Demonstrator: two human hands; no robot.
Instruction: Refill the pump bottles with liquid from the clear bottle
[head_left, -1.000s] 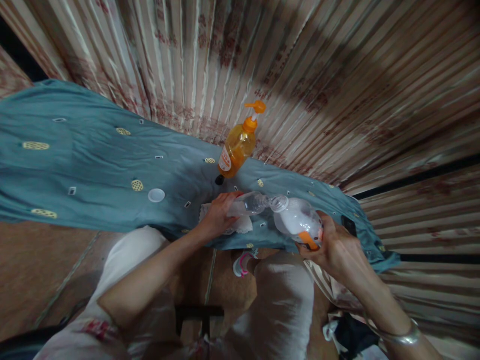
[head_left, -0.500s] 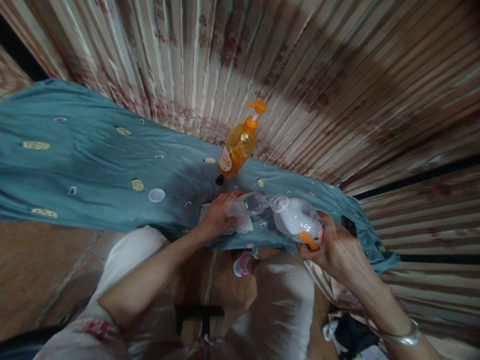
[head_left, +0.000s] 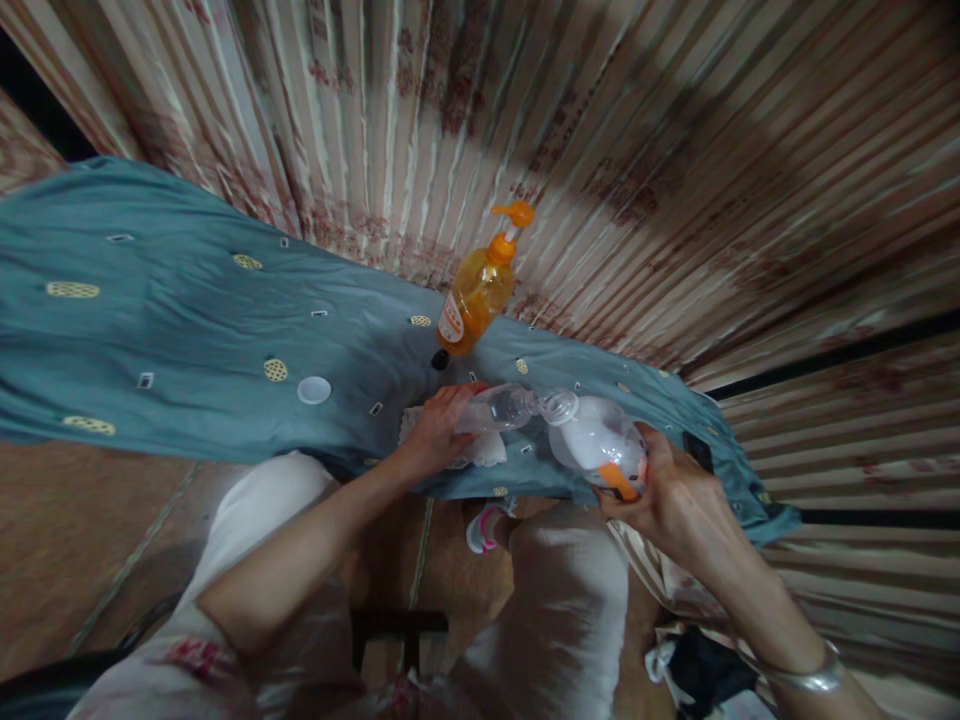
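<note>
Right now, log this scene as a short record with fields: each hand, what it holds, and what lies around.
left hand: grip closed on a small clear bottle, lying tilted, mouth toward the right
right hand: grip closed on a larger bottle with orange label, tipped, its mouth meeting the small bottle's mouth
under left hand: white cloth
surface: teal tablecloth
behind: orange pump bottle, upright
loose: white round lid, dark cap by the pump bottle
</note>
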